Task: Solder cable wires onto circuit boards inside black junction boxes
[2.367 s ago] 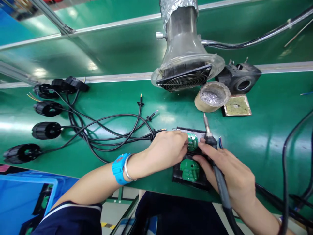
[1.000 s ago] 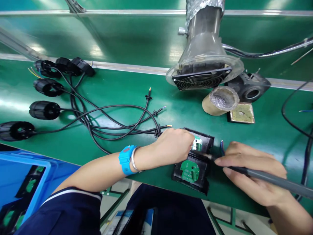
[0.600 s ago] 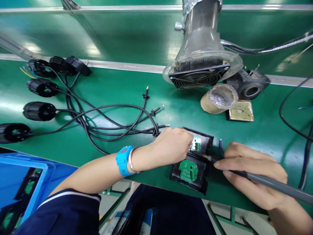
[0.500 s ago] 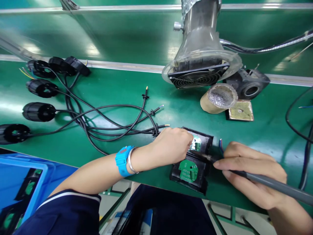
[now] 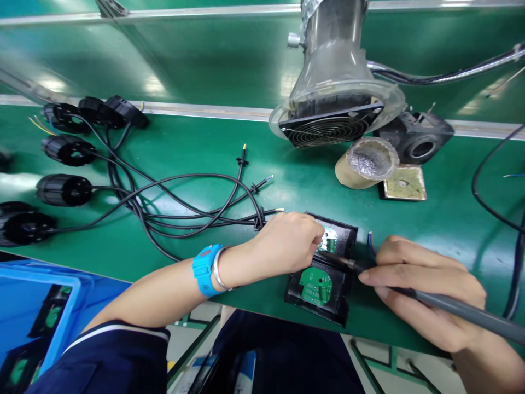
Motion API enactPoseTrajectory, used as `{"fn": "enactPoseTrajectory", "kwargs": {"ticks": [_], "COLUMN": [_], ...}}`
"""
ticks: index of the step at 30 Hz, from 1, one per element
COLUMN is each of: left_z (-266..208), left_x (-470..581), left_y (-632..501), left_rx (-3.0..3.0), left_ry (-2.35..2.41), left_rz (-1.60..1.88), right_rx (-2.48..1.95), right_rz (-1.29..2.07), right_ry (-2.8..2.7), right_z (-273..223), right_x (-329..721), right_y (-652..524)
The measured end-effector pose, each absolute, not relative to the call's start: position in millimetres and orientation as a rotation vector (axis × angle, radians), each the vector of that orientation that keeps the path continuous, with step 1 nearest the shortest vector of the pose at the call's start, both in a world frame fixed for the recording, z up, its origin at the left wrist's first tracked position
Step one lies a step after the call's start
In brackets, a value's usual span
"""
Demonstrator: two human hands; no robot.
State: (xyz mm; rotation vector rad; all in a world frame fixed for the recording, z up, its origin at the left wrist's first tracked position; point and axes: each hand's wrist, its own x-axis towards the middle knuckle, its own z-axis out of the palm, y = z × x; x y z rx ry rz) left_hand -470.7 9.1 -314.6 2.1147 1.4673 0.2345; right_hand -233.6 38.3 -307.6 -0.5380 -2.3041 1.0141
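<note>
My right hand [image 5: 430,295] grips a soldering iron [image 5: 451,306] like a pen. Its dark tip reaches left to the upper of two black housings [image 5: 346,232], beside my left fingers. My left hand [image 5: 289,241] is closed in a pinch over that housing's left part; what the fingers hold is hidden under the hand. A green circuit board [image 5: 330,239] shows partly past the fingertips. Just below lies the second black housing [image 5: 338,314], with a green circuit board [image 5: 316,285] in full view. Thin coloured wires [image 5: 371,241] stick up by my right fingertips.
Black cables [image 5: 188,213] with round black connectors [image 5: 64,190] spread over the left. A fume extractor hood [image 5: 334,98] hangs above a tan solder pot [image 5: 353,172], a sponge tray [image 5: 405,183] and a black stand [image 5: 422,139]. A blue bin [image 5: 77,295] stands lower left.
Both hands and the soldering iron stay almost in place. At the far left edge, a blurred dark object has come into view, and another dark round shape shows behind the lowest connector.
</note>
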Motion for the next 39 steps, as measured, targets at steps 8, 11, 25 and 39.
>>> {"fn": "enactPoseTrajectory", "kwargs": {"ticks": [8, 11, 25, 39], "left_z": [-313, -313, -315, -319], "left_x": [-469, -470, -469, -469], "left_y": [12, 12, 12, 11], "left_rx": [2.074, 2.081, 2.145, 2.169], "left_ry": [1.482, 1.478, 1.495, 1.518], "left_rz": [0.206, 0.22, 0.238, 0.238], "right_rx": [-0.584, -0.643, -0.846, -0.815], "right_rz": [1.084, 1.109, 1.218, 1.126], "right_ry": [-2.258, -2.225, -2.01, -1.95], "right_z": [-302, -303, -314, -313], "right_x": [-239, -240, -235, -228], "right_y": [46, 48, 44, 26]}}
